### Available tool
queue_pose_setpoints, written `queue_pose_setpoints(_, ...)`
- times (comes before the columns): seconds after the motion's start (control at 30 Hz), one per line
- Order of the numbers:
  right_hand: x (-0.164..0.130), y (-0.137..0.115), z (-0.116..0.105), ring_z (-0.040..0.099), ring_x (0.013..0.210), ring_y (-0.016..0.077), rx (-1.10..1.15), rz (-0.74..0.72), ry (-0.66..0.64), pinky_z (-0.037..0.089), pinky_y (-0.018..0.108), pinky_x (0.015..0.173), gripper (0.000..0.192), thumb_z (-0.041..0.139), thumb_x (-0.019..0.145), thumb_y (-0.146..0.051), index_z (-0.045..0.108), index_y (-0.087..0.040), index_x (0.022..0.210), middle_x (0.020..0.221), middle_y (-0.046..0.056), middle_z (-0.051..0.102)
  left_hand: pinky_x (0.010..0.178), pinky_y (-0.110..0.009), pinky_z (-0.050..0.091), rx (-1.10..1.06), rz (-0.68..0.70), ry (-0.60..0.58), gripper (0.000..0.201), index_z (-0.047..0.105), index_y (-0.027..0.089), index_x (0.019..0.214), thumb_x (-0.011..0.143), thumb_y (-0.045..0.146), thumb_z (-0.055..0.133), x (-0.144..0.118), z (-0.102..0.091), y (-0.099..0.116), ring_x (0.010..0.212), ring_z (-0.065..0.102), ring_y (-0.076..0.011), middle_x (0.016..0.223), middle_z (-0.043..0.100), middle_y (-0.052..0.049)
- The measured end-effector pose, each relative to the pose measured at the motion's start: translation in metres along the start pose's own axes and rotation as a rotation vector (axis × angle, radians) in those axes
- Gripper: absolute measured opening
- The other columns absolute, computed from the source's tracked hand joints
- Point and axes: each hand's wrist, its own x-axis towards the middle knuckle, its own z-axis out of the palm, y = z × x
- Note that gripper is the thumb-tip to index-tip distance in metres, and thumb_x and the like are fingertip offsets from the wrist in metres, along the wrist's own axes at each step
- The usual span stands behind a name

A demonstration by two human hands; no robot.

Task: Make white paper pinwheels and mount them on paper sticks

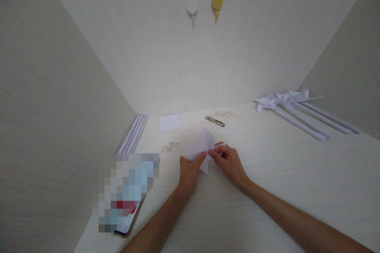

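Head view: the left hand [190,170] and right hand [230,162] both pinch a folded white paper [200,146] at mid-desk [267,189]. A crooked crease seems likely if either pinch slips; snips [214,120] lie beyond.

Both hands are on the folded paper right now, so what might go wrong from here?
The folded paper is held only at its near corners by the left hand and right hand, so it may slip or crease crooked. The snips lie just beyond it, where a forward reach might catch the blades.
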Motion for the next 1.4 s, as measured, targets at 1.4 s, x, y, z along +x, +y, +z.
queue_pose_setpoints(1.4,-0.0004,-0.0007,0.0005,0.050,0.062,0.0145,0.001,-0.028,0.008,0.037,0.025,0.052,0.024,0.058,0.065,-0.033,0.056,-0.016,0.049,0.068,0.004,0.055,0.057,-0.025,0.046,-0.053,0.010,-0.058,0.019,0.065,0.013,0.069,0.056,0.026,0.068,0.0023,-0.0039,-0.0074,0.062,0.060,-0.0156,0.067,0.067,-0.005)
